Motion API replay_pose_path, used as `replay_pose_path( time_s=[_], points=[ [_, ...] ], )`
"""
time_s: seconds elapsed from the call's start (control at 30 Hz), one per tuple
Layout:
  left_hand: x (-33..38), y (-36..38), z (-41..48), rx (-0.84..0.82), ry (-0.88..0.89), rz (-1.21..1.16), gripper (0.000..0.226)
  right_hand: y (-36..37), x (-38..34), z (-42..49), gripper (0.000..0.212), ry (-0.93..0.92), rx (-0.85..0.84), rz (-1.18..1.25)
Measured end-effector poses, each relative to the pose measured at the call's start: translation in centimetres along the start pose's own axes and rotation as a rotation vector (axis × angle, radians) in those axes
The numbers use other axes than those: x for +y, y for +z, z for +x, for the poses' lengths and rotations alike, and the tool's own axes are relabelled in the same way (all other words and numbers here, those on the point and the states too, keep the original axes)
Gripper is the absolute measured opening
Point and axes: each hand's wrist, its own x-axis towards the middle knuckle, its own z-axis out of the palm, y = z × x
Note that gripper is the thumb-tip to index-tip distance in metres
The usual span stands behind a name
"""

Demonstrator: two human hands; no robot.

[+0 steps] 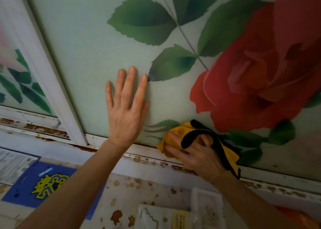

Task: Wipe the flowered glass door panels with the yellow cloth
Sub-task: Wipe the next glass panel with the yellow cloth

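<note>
A frosted glass door panel printed with a big red rose and green leaves fills most of the view. My left hand lies flat on the glass with straight fingers, left of the rose. My right hand grips a bunched yellow cloth with black edging and presses it against the panel's bottom edge, just below the rose. A second flowered panel shows at the far left behind a white frame.
A white frame bar separates the two panels. The bottom rail is white with rusty, flaking patches. Below lie a blue card with a yellow figure, a white tray, papers and an orange object.
</note>
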Motion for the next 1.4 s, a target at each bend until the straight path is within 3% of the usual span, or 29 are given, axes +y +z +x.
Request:
replay_pose_path(
  time_s=[0.23,0.4,0.7,0.83,0.97,1.07,1.17,1.27,1.4],
  points=[
    [5.7,1.7,-0.9,-0.04,0.123,-0.018,0.059,-2.0,1.9,-2.6,0.053,0.032,-0.057,-0.069],
    [9.7,3.3,-3.3,-0.08,0.242,-0.055,0.055,-2.2,2.5,-2.9,0.032,0.069,0.028,-0.004],
    [12.4,4.8,-2.6,-0.037,0.233,-0.035,0.051,-2.7,4.6,-5.5,0.049,0.039,0.098,-0.031],
    [14.9,5.7,-2.4,-0.015,0.172,-0.051,0.051,-3.6,6.1,-7.2,0.038,0.029,0.109,-0.047],
    [15.3,6.1,-2.7,0.001,0.156,-0.043,0.063,-4.6,8.5,-11.1,0.058,0.047,0.044,-0.139],
    [15.8,6.2,-2.6,0.004,0.139,-0.061,0.066,-5.8,10.4,-14.6,0.069,0.086,0.039,-0.238],
    [16.8,6.5,-2.4,0.0,0.188,-0.055,0.064,-6.9,11.6,-16.5,0.062,0.15,0.038,-0.265],
    [18.6,7.1,-1.9,0.009,0.248,-0.041,0.077,-6.5,10.4,-15.6,0.051,0.252,0.08,-0.261],
    [20.8,8.5,-1.2,0.077,0.253,-0.014,0.079,-5.8,8.9,-14.2,0.054,0.37,0.102,-0.233]
  ],
)
